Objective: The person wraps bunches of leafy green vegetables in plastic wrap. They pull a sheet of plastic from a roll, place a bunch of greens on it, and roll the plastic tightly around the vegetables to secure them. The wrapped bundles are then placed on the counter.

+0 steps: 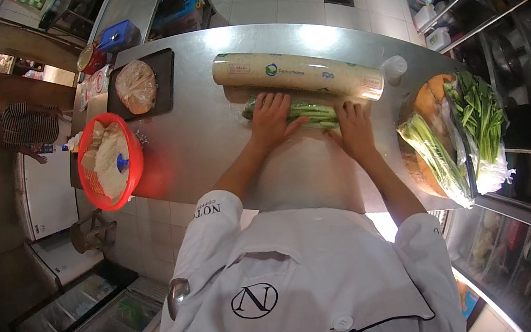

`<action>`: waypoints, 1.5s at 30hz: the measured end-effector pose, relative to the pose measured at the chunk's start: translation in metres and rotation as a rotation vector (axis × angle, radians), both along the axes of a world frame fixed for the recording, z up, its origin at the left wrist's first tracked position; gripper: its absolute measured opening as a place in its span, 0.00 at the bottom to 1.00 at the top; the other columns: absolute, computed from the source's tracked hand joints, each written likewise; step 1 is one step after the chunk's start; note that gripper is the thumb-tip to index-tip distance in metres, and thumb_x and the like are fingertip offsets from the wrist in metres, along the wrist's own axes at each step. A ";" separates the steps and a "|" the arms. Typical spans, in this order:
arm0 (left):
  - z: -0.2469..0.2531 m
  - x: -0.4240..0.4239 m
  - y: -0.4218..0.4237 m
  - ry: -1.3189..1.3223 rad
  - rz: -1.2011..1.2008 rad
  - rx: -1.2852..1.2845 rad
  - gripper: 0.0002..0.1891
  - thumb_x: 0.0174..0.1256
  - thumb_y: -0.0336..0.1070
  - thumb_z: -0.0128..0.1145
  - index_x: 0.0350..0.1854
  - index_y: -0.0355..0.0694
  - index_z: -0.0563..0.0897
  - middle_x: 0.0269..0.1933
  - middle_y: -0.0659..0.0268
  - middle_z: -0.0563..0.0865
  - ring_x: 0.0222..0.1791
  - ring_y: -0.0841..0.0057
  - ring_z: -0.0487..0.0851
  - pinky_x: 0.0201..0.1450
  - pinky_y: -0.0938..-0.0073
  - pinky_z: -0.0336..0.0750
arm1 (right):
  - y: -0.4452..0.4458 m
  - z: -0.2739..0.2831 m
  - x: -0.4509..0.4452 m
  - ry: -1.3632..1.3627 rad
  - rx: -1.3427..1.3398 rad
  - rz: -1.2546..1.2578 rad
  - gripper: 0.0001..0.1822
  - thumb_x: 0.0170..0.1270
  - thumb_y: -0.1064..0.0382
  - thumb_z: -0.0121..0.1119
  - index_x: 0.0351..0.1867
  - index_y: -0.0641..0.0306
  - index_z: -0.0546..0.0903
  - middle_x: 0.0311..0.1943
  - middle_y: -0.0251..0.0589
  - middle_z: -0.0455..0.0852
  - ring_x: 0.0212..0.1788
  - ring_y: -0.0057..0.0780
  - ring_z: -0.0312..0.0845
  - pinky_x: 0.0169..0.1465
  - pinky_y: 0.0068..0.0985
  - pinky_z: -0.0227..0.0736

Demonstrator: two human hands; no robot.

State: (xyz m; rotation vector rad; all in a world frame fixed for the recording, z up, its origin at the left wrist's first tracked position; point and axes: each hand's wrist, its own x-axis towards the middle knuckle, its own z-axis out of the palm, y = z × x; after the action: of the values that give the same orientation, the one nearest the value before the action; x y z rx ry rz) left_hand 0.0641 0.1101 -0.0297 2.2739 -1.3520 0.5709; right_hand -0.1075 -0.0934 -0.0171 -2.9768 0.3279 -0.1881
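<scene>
A bundle of leafy green stalks [317,114], partly in transparent film, lies on the stainless-steel table in front of me. My left hand [273,119] rests over its leafy left part, fingers curved across the top. At the stalks' right end, my right hand [355,131] grips with the fingers on the far side and the thumb on the near side. Just beyond both hands lies a large roll of plastic cling film [298,76], its printed core showing through. The palms hide part of the bundle.
To the right, wrapped pale-green stalks [434,156] and bagged leafy greens [478,108] lie on and beside a round wooden board [422,183]. A red basin [138,177] of white powder and a black tray [169,80] with a bagged lump stand left. Another person [27,124] is farther left.
</scene>
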 end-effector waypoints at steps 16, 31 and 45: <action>0.021 -0.088 0.068 0.223 0.075 0.200 0.24 0.76 0.61 0.61 0.49 0.41 0.87 0.50 0.57 0.88 0.57 0.58 0.83 0.69 0.44 0.66 | 0.026 0.041 -0.082 0.379 0.503 0.246 0.40 0.68 0.39 0.69 0.74 0.63 0.75 0.63 0.56 0.82 0.66 0.55 0.78 0.66 0.50 0.71; -0.029 -0.114 0.099 0.648 0.760 -0.368 0.23 0.90 0.47 0.48 0.71 0.32 0.70 0.67 0.45 0.74 0.65 0.51 0.75 0.72 0.53 0.65 | 0.051 0.001 -0.056 0.156 0.538 0.252 0.31 0.64 0.48 0.75 0.63 0.62 0.79 0.54 0.49 0.83 0.59 0.52 0.81 0.59 0.47 0.77; 0.066 -0.044 0.081 1.944 -0.120 -1.039 0.12 0.90 0.40 0.49 0.66 0.45 0.75 0.57 0.61 0.86 0.60 0.68 0.85 0.64 0.59 0.83 | 0.021 0.112 -0.069 0.400 1.120 0.255 0.28 0.72 0.45 0.73 0.59 0.66 0.82 0.44 0.47 0.88 0.51 0.43 0.87 0.57 0.39 0.80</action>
State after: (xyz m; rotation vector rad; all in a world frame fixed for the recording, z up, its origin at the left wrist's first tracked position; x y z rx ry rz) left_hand 0.0200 0.1916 0.0362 0.8825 -0.0064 -0.7575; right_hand -0.1766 -0.0721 0.0950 -1.8817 0.0406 0.4714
